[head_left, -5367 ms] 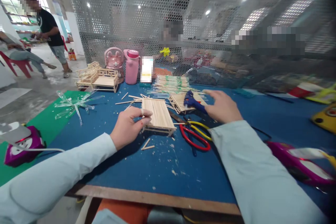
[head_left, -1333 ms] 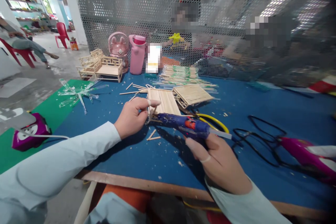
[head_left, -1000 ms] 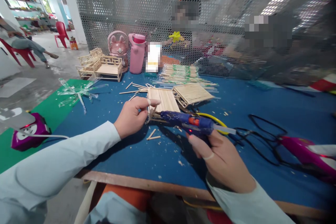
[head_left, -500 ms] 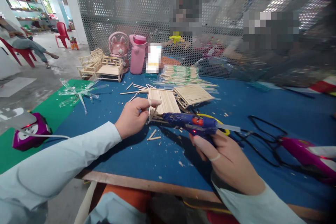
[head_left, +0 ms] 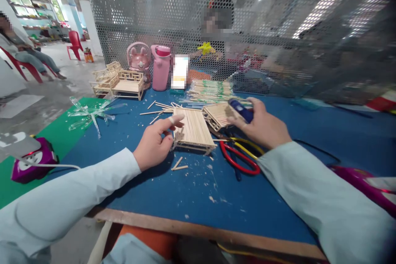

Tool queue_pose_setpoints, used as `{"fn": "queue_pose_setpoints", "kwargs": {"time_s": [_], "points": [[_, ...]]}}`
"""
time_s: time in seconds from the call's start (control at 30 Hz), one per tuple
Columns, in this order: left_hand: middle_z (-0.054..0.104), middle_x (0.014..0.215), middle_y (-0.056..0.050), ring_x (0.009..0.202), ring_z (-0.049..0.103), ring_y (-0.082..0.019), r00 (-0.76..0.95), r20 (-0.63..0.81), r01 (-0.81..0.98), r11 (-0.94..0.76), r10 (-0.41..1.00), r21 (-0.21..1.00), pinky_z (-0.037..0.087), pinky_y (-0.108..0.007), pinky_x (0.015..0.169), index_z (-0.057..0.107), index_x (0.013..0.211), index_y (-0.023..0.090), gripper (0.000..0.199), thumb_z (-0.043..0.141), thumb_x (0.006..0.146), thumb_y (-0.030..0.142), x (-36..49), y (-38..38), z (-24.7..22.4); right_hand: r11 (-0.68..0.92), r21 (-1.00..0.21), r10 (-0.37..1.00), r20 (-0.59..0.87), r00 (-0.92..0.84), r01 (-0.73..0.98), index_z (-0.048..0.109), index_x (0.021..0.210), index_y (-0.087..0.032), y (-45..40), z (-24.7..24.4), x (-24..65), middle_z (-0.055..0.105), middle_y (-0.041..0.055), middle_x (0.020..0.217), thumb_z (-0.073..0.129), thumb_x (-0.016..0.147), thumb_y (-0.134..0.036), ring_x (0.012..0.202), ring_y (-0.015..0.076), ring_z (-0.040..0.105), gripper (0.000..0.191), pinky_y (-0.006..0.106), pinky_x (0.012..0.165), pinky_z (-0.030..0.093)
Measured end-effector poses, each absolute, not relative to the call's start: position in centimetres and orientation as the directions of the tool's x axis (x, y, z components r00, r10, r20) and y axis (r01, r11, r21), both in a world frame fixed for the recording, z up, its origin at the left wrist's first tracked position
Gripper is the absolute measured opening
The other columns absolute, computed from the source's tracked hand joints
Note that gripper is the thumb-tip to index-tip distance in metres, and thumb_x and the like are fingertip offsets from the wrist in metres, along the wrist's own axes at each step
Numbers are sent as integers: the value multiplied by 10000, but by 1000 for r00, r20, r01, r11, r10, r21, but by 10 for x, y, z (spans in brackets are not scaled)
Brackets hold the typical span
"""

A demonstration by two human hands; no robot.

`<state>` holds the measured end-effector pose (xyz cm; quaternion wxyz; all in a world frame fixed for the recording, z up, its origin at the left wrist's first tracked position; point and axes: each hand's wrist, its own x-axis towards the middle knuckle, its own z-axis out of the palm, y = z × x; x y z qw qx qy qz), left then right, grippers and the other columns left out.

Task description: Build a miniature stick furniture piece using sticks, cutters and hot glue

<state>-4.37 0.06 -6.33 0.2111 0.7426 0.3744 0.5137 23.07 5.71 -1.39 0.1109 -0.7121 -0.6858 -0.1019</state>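
Note:
My left hand [head_left: 154,142] is at the left edge of a small slatted wooden model table [head_left: 193,126], thumb and fingers pinched at its near left corner, seemingly on a short thin stick; the fingers partly hide the grip. My right hand [head_left: 262,126] is closed round a blue glue gun [head_left: 241,110], which it holds over a second slatted wooden piece [head_left: 218,113]. Its nozzle and trigger cannot be made out. Below my right hand lies a hand tool with red and yellow loop handles [head_left: 239,169]. Two short sticks [head_left: 179,166] lie in front of the table model.
Bundled wooden sticks [head_left: 212,88] and loose sticks [head_left: 159,108] lie behind. A finished-looking model bench [head_left: 128,84], a pink bottle [head_left: 161,70] and a phone [head_left: 180,70] stand by the mesh screen [head_left: 130,16]. Clear plastic strips [head_left: 93,113] lie left, purple devices [head_left: 34,159] at both sides.
My right hand has carried the glue gun away from the model's near left corner, back and to the right, uncovering the red-and-yellow-handled tool. My left hand stays at the corner.

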Motion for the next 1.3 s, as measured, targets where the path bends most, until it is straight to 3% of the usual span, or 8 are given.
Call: {"fn": "queue_pose_setpoints", "kwargs": {"time_s": [0.17,0.3,0.43,0.63,0.9,1.03,1.13,1.3], "points": [[685,989,-81,872,603,-136,114,475,232,-489,872,841,488,-285,778,521,1199,159,443,431,776,66,-46,2,-61,31,-4,980,196,-30,1000,401,1317,-147,75,-22,226,525,171,1305,394,792,-649,1084,349,566,726,429,816,448],[678,1078,-93,1022,609,-168,211,409,99,-436,888,895,464,-354,910,503,1242,182,382,408,872,167,-46,0,-58,94,22,982,164,-97,995,413,1318,-140,78,-26,231,503,172,1332,341,821,-628,1067,360,579,700,456,804,462],[653,1144,-70,1097,566,-180,308,428,186,-495,850,849,421,-378,981,576,1184,213,358,417,871,142,-46,-4,-55,50,52,984,171,-59,997,329,1362,-96,76,-25,231,548,203,1276,347,817,-630,957,383,633,763,449,729,481],[663,1028,-50,989,584,-149,302,453,312,-536,839,785,459,-313,891,638,1063,190,332,403,850,90,-48,-8,-55,10,70,993,118,-18,997,225,1410,-71,67,-17,229,605,243,1179,272,823,-670,918,423,640,840,447,677,466],[660,1032,-42,968,588,-138,286,451,297,-526,846,797,465,-275,859,630,1070,212,336,410,852,82,-47,-10,-56,-120,62,991,72,115,991,391,1305,-133,65,-11,236,656,211,1095,316,754,-738,836,395,665,822,437,634,473],[661,1034,-36,971,585,-135,298,458,293,-537,838,791,462,-264,863,628,1077,222,352,411,845,70,-45,-12,-56,-110,75,983,158,97,991,443,1257,-143,64,-15,236,624,193,1153,299,790,-690,817,377,663,734,441,620,480],[664,1023,-38,961,588,-141,298,464,294,-542,834,787,466,-273,855,626,1082,227,358,414,842,68,-45,-12,-55,-60,167,948,317,4,984,513,1174,-104,61,-18,240,611,194,1142,315,820,-624,854,361,640,660,446,632,490],[662,1025,-39,970,583,-137,300,485,282,-562,822,778,459,-270,864,618,1097,225,375,410,837,52,-46,-12,-57,118,302,732,618,-288,946,594,1043,-67,50,-16,242,660,197,1003,313,872,-530,919,336,609,568,418,731,485]]}}
